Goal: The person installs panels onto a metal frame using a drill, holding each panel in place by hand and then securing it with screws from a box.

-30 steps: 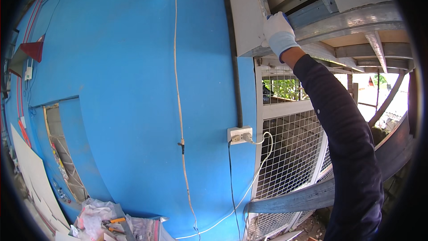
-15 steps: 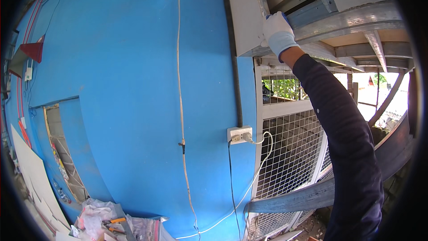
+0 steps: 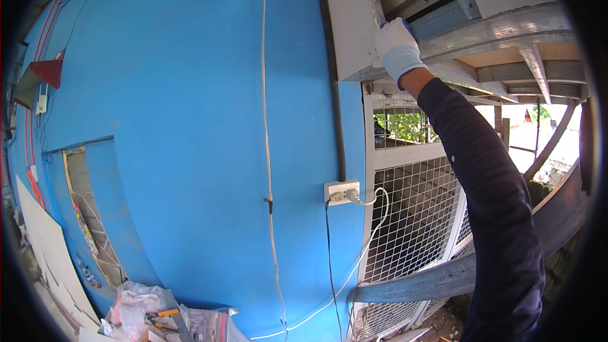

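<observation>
My right hand (image 3: 398, 44), in a white glove with blue showing at the fingertips and cuff, reaches up at the upper right. Its fingers are closed on the grey metal frame (image 3: 494, 28) of a raised platform, where a slanting upright meets the front beam. The glove's back hides most of the grip. My dark sleeve runs up from the lower right. My left hand is out of the picture. Left of my arm, a pale cord (image 3: 266, 120) with a dark knot or connector partway down hangs before the blue wall (image 3: 190, 171).
A white socket box (image 3: 342, 192) with plugs and cables is fixed to the wall. Beside it stands a wire mesh panel (image 3: 411, 215), crossed low by a curved grey beam (image 3: 415, 283). Plastic bags (image 3: 136, 307) and orange-handled tools lie lower left. A red bracketed shelf (image 3: 47, 73) juts out left.
The hanging cord has swung a little to the right. My right hand keeps nearly the same place on the frame.
</observation>
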{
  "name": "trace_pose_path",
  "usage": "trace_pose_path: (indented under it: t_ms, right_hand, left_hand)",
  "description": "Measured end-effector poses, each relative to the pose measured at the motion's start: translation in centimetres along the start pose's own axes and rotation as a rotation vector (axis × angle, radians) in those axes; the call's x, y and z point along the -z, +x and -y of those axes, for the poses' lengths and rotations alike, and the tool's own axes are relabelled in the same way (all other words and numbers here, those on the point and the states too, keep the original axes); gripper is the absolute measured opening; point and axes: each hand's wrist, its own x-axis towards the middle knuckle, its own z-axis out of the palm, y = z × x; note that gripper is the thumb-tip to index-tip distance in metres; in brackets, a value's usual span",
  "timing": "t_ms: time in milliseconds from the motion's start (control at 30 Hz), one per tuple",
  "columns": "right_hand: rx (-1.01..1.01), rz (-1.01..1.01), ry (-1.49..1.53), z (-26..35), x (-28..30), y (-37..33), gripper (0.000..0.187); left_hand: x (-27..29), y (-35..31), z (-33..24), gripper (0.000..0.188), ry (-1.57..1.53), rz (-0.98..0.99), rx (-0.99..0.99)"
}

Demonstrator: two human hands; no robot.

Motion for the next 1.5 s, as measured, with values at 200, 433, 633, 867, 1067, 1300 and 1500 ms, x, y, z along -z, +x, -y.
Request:
trace_pose_path:
  t_ms: [200, 433, 633, 867, 1067, 1300, 1500]
  right_hand:
    - [-0.108, -0.116, -0.076, -3.7, -3.2, 0.0, 0.031]
    - [0.182, -0.048, -0.461, -0.2, 2.8, -3.4, 0.029]
    - [0.193, -0.052, -0.487, -0.4, 2.6, -3.7, 0.052]
    - [0.207, 0.009, -0.433, -1.3, 5.6, -5.4, 0.040]
    - [0.245, -0.014, -0.500, -2.3, 4.3, -4.9, 0.051]
    - [0.296, -0.015, -0.549, -1.5, 6.1, -5.8, 0.033]
    - [0.014, -0.157, 0.419, -1.5, 11.1, -3.4, 0.052]
  left_hand:
    - [-0.2, 2.1, -0.1, 0.022, -0.010, 0.016, -0.062]
    - [0.8, 0.5, -0.3, 0.021, -0.026, -0.002, -0.012]
    - [1.0, 0.5, -0.4, 0.021, -0.038, 0.008, -0.021]
    - [0.3, 0.4, -0.3, 0.021, 0.074, -0.079, -0.087]
    - [1.0, 0.6, -0.3, 0.022, 0.023, -0.062, -0.067]
    - [1.9, 0.8, -0.7, 0.022, -0.061, -0.014, -0.039]
    - [7.4, 3.2, -10.1, 0.032, -0.292, -0.106, 0.082]
